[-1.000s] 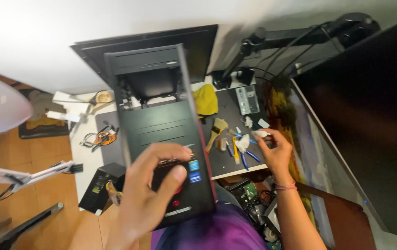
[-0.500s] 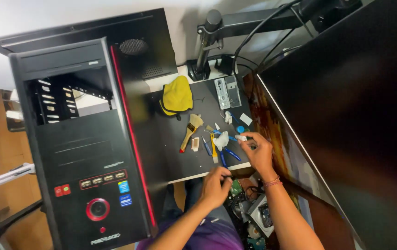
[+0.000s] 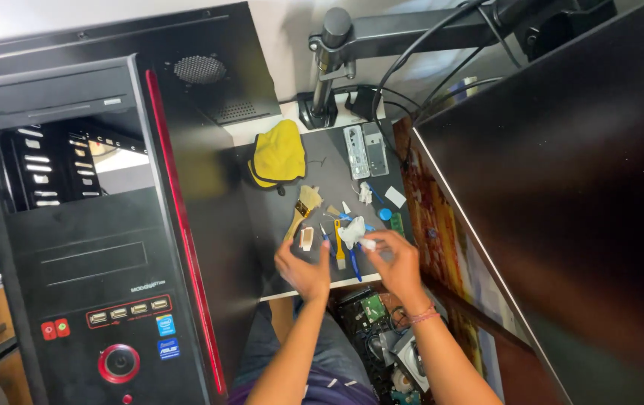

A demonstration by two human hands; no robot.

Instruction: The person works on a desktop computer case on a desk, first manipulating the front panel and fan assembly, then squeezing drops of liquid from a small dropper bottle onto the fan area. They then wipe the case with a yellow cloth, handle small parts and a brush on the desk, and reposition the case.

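Pinching a small white wad [image 3: 353,232] between them, both hands meet over the front edge of the dark mat [image 3: 337,180]. The left hand [image 3: 303,266] is curled, fingers bent toward the wad. The right hand [image 3: 397,262] grips it with its fingertips. Just beside lie one wooden brush [image 3: 303,210] and a few small tools, too blurred to count. One yellow cloth [image 3: 278,155] sits farther back. One big black computer case [image 3: 97,225] stands at the left.

Both forearms reach forward and up, converging. The left hand [image 3: 303,266] is palm down with its fingers curled and spread. The right hand [image 3: 395,262] sits just beside it, fingertips pinched together, a thin band on its wrist.
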